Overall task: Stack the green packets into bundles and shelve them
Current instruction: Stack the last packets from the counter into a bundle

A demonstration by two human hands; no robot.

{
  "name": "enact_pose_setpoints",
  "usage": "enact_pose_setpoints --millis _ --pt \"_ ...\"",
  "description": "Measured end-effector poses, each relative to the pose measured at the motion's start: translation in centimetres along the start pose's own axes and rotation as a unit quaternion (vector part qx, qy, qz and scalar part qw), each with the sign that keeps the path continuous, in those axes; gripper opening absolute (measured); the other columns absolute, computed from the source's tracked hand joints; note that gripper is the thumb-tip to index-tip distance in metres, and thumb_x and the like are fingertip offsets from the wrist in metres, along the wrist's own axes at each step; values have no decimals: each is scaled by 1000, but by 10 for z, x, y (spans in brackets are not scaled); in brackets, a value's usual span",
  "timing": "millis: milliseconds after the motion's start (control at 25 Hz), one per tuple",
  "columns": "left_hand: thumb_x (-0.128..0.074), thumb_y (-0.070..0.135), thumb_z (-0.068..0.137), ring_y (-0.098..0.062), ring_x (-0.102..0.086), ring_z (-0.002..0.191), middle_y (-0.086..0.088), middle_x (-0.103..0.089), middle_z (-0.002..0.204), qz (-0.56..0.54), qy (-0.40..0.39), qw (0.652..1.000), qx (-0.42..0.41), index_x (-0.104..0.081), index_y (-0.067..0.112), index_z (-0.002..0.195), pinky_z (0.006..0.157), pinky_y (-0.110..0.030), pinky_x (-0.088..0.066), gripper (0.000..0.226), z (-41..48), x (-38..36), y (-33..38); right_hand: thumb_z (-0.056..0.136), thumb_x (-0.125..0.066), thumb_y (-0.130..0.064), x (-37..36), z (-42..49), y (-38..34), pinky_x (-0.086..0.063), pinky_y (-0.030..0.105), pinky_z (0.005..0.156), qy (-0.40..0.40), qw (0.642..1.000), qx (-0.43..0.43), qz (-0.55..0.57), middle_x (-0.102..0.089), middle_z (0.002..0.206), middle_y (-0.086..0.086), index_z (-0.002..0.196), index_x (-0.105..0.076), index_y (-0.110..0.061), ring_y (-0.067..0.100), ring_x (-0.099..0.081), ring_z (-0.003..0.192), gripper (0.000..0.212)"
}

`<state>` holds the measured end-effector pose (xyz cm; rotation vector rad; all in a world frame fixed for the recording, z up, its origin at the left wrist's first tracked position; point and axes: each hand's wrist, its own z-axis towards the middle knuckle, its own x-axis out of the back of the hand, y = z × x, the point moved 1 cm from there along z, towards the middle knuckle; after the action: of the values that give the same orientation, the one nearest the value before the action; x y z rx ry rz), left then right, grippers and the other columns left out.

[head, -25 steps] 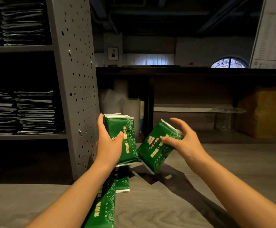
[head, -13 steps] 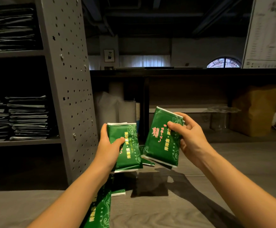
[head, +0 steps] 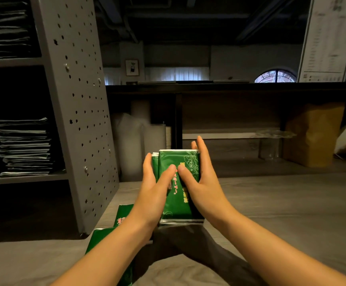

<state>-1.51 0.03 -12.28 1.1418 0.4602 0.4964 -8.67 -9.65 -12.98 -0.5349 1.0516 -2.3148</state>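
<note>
Several glossy green printed foil packets [head: 178, 159] pressed face to face into one upright bundle, held clear above the grey wood-grain table [head: 271, 203]. Long axis running up and down, white-sealed short ends at top and bottom, printed face turned toward the camera. Left hand [head: 151, 195] clamped along the left long edge, right hand [head: 204, 190] along the right one. Both thumbs laid across the front face, tips almost touching at its middle; fingers reaching up behind, those of the right poking straight past the top edge. Back packets stepped slightly left at the upper corner, so probably mid-squaring, not yet flush. More loose green packets [head: 124, 215] lying flat on the table below the left forearm, partly hidden. Grey perforated steel shelf unit [head: 81, 120] off to the left, so left hand nearer for the shelving reach. Likely a turn of the bundle to flat first, to match the dark stacks [head: 23, 147] lying there.
</note>
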Motion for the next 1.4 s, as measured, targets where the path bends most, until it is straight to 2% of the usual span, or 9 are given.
enact_pose_setpoints --millis 160,280,400,520,680,760,920,1120,1400 --pt "-54 25 92 -12 -65 102 2 -59 124 15 -26 1000 10 -19 39 145 75 -27 -57 65 2 3 -4 96 -48 -34 -1 0 1 -19 42 118 -60 997 -2 -55 -11 157 -16 137 2 -52 7 -12 144 68" --pt "-54 17 93 -6 -61 101 4 -55 127 65 -10 998 -9 -13 34 147 71 -16 -54 70 4 4 -8 101 -35 -26 1 -1 2 -6 33 120 -84 993 -16 -83 0 155 -19 139 5 -43 1 1 143 57" --pt "-51 13 95 1 -59 95 8 -51 127 97 17 995 -28 -7 33 148 65 -11 -51 72 7 6 -6 103 -31 -23 9 10 2 -14 30 118 -65 997 -42 -30 -16 150 -15 149 -7 -32 3 -12 142 53" --pt "-49 10 95 1 -58 86 7 -47 124 110 86 989 -56 -2 32 148 60 -9 -51 74 12 19 -2 101 -35 -17 19 28 15 -26 22 106 -64 988 -82 -118 -36 146 -4 145 -30 -19 9 -33 134 44" --pt "-51 9 94 -20 -63 80 8 -56 108 145 131 977 -88 0 38 147 73 -34 -54 79 16 37 1 99 -41 -19 14 39 45 -40 34 104 -172 918 -155 -322 -49 139 10 139 -43 -14 24 -47 126 39" --pt "-53 11 94 -17 -61 74 19 -52 95 168 140 972 -91 -1 37 147 71 -29 -51 79 18 41 1 100 -39 -22 8 46 56 -38 38 107 -224 874 -187 -388 -45 143 13 140 -40 -11 29 -43 130 41" --pt "-52 10 94 -32 -60 73 4 -59 83 157 149 973 -85 -1 38 147 47 -11 -44 80 22 46 -5 101 -36 -34 0 60 71 -29 43 111 -248 811 -218 -483 -34 150 15 146 -27 -9 36 -29 137 52" --pt "-53 11 93 -31 -66 76 -1 -62 98 149 156 973 -84 -2 40 146 48 -14 -50 79 25 53 -2 95 -52 -33 -2 77 65 -29 38 112 -316 787 -256 -463 -24 155 8 151 -15 -15 28 -27 141 69" --pt "-55 13 92 -14 -65 75 11 -59 90 170 145 971 -84 -11 35 144 53 -16 -47 72 30 57 -5 92 -56 -14 4 73 42 -41 35 101 -425 750 -236 -449 -41 142 7 146 -34 -24 26 -47 123 59"
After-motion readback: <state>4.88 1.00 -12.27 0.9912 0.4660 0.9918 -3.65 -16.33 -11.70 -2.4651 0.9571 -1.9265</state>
